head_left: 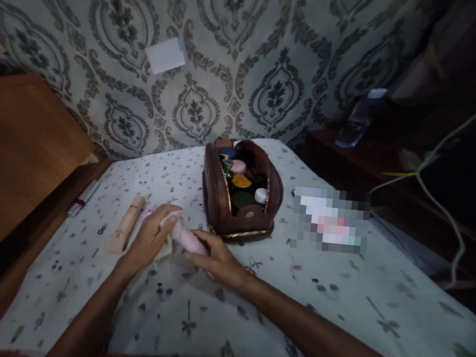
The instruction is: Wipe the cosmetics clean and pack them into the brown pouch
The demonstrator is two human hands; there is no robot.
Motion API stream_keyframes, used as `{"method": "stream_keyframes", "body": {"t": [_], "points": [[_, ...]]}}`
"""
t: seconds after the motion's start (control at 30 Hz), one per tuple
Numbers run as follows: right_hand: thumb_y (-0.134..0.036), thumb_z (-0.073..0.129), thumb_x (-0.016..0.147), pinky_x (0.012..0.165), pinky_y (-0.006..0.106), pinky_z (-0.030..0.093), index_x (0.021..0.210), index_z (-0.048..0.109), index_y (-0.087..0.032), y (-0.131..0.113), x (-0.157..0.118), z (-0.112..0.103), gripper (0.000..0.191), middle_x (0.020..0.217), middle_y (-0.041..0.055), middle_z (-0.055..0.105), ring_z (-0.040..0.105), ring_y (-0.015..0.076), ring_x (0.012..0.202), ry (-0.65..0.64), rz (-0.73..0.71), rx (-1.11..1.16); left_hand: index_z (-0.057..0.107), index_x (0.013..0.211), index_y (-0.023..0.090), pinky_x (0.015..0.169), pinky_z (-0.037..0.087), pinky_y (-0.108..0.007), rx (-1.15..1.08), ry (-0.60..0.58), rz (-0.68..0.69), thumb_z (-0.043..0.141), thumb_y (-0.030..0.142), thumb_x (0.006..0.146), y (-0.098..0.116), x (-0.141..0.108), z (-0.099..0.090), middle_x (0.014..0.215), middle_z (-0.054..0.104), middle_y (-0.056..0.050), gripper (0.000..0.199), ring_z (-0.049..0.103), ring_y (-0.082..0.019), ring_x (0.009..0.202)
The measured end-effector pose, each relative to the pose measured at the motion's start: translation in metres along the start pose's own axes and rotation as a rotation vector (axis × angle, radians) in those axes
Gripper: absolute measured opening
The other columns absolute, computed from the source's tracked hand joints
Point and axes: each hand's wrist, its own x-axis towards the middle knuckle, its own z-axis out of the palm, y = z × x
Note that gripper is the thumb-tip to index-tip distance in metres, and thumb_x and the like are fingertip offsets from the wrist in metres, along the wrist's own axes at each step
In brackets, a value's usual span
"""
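My right hand is closed around the lower end of a pale pink bottle, which lies at a slant above the table. Around the bottle's other end, my left hand grips a crumpled white wipe, pressed between thumb and fingers. Left of that hand, a beige tube lies on the patterned tablecloth. Beyond my right hand stands a brown toiletry bag, unzipped, with several small containers inside, among them a white-capped one. Something pink beside my left hand is partly hidden.
A blurred-out object lies right of the bag. A water bottle stands on a dark red surface at the back right, near a white cable. A wooden panel borders the left, and patterned wallpaper rises behind.
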Motion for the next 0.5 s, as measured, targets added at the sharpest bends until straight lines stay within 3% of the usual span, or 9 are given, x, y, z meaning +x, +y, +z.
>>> {"method": "stream_keyframes", "body": {"t": [0.07,0.17,0.27,0.37,0.43,0.5], "points": [[-0.029,0.069,0.073,0.068,0.026,0.042,0.106,0.067,-0.015,0.001,-0.002,0.001,0.037,0.087,-0.0003,0.062,0.054,0.015,0.076,-0.043,-0.007,-0.035,0.059,0.083,0.019,0.073,0.045,-0.029,0.004,-0.11,0.012,0.036,0.048,0.099,0.01,0.001,-0.001,0.078,0.062,-0.002,0.04,0.059,-0.018,0.076],[-0.022,0.069,0.072,0.073,0.029,0.046,0.11,0.068,-0.017,0.004,-0.008,0.003,0.038,0.095,0.0021,0.067,0.059,0.018,0.083,-0.002,-0.074,-0.233,0.051,0.064,0.021,0.063,0.044,-0.027,-0.057,-0.12,-0.115,0.042,0.048,0.095,0.013,0.001,-0.006,0.062,0.056,0.001,0.042,0.055,-0.017,0.064],[-0.02,0.069,0.071,0.083,0.036,0.049,0.12,0.066,-0.019,0.01,-0.012,0.003,0.049,0.109,0.0071,0.07,0.063,0.023,0.093,0.053,-0.208,-0.503,0.061,0.07,0.021,0.054,0.045,-0.026,-0.232,-0.061,-0.397,0.054,0.051,0.087,0.007,-0.001,-0.008,0.064,0.063,0.0,0.036,0.059,-0.018,0.061],[-0.022,0.069,0.074,0.089,0.04,0.049,0.129,0.062,-0.019,0.012,-0.014,0.003,0.056,0.12,0.0114,0.068,0.064,0.0259,0.1,0.095,-0.292,-0.589,0.067,0.078,0.019,0.045,0.042,-0.025,-0.42,-0.022,-0.626,0.058,0.058,0.083,-0.004,-0.004,-0.001,0.059,0.063,0.0,0.041,0.056,-0.016,0.051],[-0.021,0.068,0.074,0.086,0.038,0.05,0.127,0.063,-0.02,0.01,-0.013,0.005,0.053,0.115,0.0091,0.07,0.064,0.0245,0.097,0.098,-0.26,-0.521,0.068,0.078,0.017,0.045,0.043,-0.025,-0.509,0.016,-0.641,0.053,0.064,0.084,-0.01,-0.006,0.007,0.057,0.061,0.0,0.05,0.055,-0.016,0.049],[-0.02,0.067,0.074,0.082,0.034,0.05,0.123,0.066,-0.02,0.007,-0.011,0.008,0.049,0.109,0.0057,0.071,0.064,0.0225,0.093,0.076,-0.183,-0.378,0.071,0.085,0.016,0.054,0.049,-0.027,-0.515,0.11,-0.573,0.045,0.067,0.088,-0.016,-0.01,0.016,0.064,0.066,-0.003,0.057,0.061,-0.018,0.058]]}}
